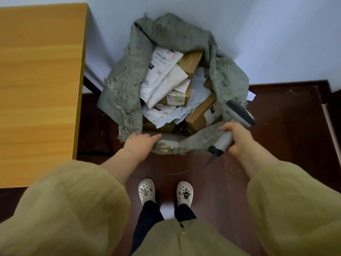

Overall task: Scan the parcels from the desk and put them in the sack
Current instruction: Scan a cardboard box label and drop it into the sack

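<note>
Parcels (166, 85) fill the grey sack (125, 80) at frame centre. Left grip (142, 143) rests on its near rim, fingers (156, 137) straight; right grip (238, 139) curls round the handle of a barcode scanner (239, 111).

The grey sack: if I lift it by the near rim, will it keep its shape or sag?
Likely floppy: the sack has a woven wall that slumps and folds outward. Probably heavy too, with boxes and mailers piled inside. Its frayed rim might tear further under a one-handed pull, since the right hand holds the scanner.
</note>
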Action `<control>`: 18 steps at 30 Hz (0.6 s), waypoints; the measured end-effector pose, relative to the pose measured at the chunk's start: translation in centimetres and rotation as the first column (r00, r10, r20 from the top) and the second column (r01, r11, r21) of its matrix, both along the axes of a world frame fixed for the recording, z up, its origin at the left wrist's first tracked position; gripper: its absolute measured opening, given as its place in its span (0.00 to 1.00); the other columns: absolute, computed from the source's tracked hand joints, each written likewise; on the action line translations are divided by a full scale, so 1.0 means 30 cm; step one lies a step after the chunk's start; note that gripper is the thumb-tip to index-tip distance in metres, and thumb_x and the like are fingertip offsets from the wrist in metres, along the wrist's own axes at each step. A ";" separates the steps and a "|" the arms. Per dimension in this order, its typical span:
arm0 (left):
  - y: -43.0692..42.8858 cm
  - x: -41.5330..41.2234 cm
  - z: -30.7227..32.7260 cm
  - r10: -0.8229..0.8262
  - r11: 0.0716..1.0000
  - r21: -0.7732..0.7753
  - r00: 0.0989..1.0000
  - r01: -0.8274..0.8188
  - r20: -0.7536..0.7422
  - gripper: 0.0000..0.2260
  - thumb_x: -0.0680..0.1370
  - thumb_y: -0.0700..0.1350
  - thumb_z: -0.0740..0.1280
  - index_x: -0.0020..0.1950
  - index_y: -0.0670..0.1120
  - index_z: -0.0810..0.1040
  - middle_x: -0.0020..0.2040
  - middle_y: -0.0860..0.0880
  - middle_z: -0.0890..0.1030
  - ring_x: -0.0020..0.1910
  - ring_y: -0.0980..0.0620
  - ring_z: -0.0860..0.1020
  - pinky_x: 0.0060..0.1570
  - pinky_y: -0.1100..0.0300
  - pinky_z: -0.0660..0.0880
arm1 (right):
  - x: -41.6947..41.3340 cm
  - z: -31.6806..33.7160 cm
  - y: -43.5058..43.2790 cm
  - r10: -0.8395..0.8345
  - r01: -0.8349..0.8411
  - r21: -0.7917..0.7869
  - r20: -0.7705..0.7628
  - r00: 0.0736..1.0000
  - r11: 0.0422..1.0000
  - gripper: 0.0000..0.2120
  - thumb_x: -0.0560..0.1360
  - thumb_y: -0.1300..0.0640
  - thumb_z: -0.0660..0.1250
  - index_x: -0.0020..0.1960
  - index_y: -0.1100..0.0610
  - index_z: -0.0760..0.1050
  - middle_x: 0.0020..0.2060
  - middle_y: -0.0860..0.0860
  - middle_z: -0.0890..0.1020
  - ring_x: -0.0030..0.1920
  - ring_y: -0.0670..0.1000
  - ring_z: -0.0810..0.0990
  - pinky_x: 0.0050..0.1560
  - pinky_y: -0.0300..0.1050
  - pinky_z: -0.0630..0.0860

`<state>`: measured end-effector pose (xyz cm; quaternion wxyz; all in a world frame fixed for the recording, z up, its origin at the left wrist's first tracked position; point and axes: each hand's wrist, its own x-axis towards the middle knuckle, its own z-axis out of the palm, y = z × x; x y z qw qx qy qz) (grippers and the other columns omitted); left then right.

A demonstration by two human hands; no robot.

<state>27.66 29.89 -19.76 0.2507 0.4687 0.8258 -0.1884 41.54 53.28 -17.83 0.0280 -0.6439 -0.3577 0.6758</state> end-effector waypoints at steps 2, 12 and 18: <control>-0.007 0.010 0.003 0.009 1.000 -0.029 0.999 -0.007 0.043 0.32 0.79 0.38 0.57 0.79 0.54 0.48 0.63 0.46 0.74 0.61 0.44 0.74 0.56 0.53 0.69 | 0.026 -0.005 -0.035 -0.005 0.005 0.008 0.008 1.000 1.000 0.16 0.67 0.72 0.67 0.52 0.59 0.74 0.48 0.58 0.79 0.48 0.58 0.78 0.48 0.56 0.78; -0.112 0.003 0.175 0.300 0.954 -0.051 0.950 -0.297 0.090 0.35 0.76 0.53 0.63 0.78 0.52 0.51 0.71 0.44 0.67 0.70 0.43 0.65 0.64 0.51 0.66 | -0.052 0.113 -0.335 0.168 -0.164 0.035 -0.142 0.976 0.986 0.13 0.68 0.75 0.62 0.43 0.60 0.78 0.44 0.56 0.80 0.46 0.57 0.80 0.48 0.54 0.79; -0.315 -0.086 0.400 0.487 0.873 0.025 0.873 -0.487 -0.012 0.36 0.77 0.53 0.63 0.79 0.50 0.47 0.71 0.45 0.67 0.69 0.44 0.65 0.60 0.51 0.69 | -0.228 0.294 -0.673 0.345 -0.378 -0.053 -0.309 0.886 0.924 0.11 0.71 0.72 0.62 0.50 0.61 0.76 0.36 0.60 0.83 0.29 0.52 0.80 0.39 0.47 0.77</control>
